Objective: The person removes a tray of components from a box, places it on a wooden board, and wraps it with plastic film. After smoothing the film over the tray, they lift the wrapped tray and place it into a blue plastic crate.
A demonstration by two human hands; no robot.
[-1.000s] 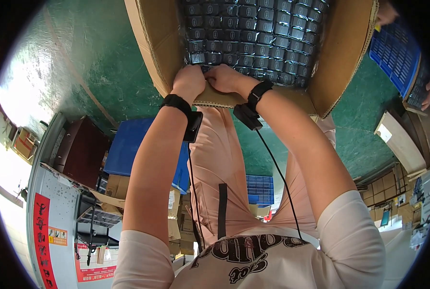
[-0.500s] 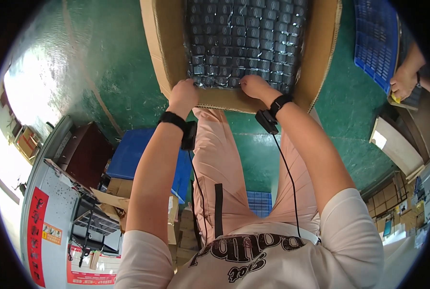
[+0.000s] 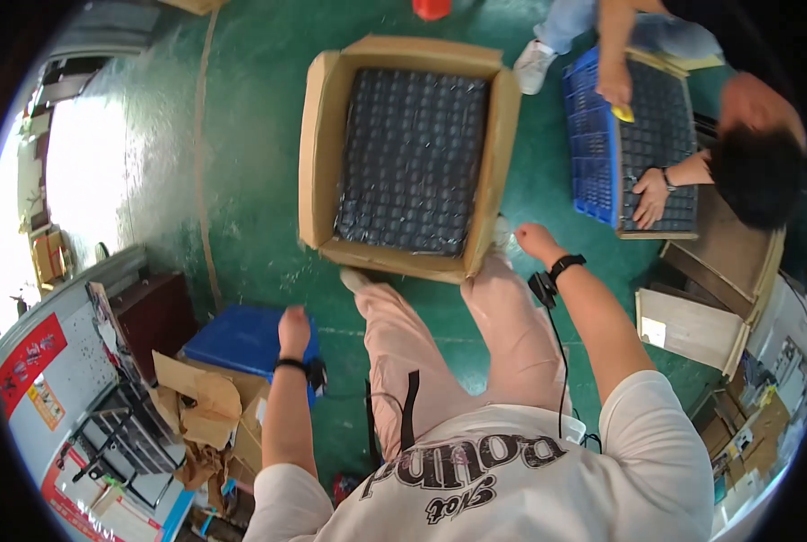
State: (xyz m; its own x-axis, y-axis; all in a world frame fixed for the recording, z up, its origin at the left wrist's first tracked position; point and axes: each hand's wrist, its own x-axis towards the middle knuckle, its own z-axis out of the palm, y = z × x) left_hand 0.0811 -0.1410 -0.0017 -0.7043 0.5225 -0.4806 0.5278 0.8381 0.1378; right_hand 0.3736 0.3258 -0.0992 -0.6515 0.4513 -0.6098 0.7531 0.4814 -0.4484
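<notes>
An open cardboard box [image 3: 320, 154] stands on the floor past my feet. Rows of small black pieces [image 3: 412, 158] under clear, shiny film fill it. My right hand [image 3: 537, 242] is in the air beside the box's near right corner, its fingers curled in, with nothing visible in them. Lower and to the left, my left hand [image 3: 295, 331] hangs over the edge of a blue container [image 3: 241, 339]. It is blurred, and its fingers are hidden behind the back of the hand. Neither hand touches the cardboard box. Dark straps with small black devices sit on both wrists.
At the right, another person leans over a blue plastic crate [image 3: 591, 149] of black pieces, a yellow item [image 3: 623, 114] in one hand. Wooden boards [image 3: 688, 330] stand nearer on the right. Torn cardboard [image 3: 200, 402] and a black rack [image 3: 137, 434] are at the lower left.
Both hands have come away from the box's near side and moved apart, the left downward, the right to the right. The whole box now shows, and more of the other person.
</notes>
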